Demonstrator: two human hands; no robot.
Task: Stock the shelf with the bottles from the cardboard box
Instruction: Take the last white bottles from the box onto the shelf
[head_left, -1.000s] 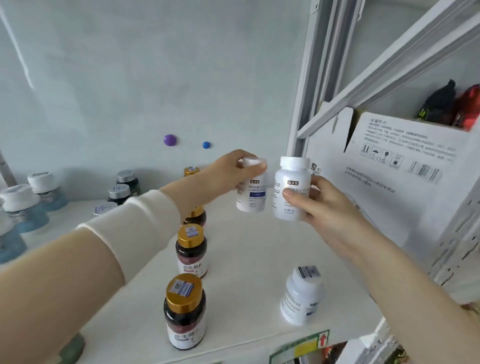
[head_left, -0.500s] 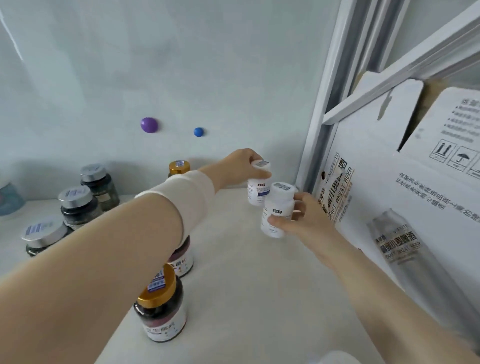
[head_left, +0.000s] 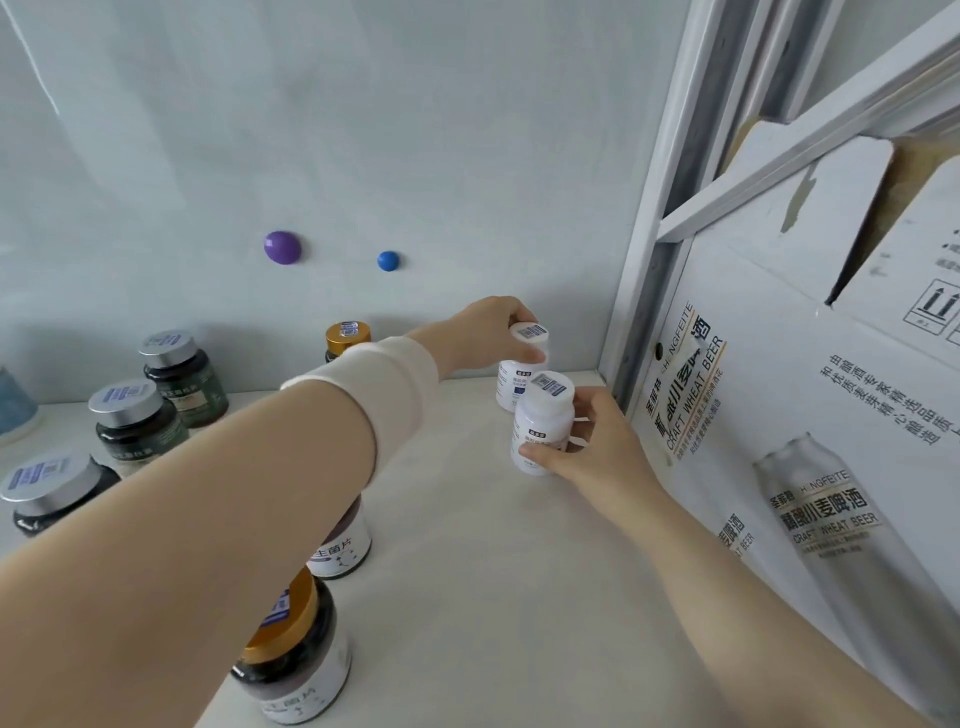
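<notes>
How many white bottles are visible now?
2. The back white bottle is gripped at its cap by the left hand; the front white bottle is held by the right hand. Others may be hidden behind the arms.

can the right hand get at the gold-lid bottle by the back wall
Probably not: the right hand grips a white bottle, and the left forearm crosses in front of the gold-lid bottle.

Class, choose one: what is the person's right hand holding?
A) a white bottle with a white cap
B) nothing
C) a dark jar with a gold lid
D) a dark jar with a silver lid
A: the right hand grips a white bottle with a white cap.
</notes>
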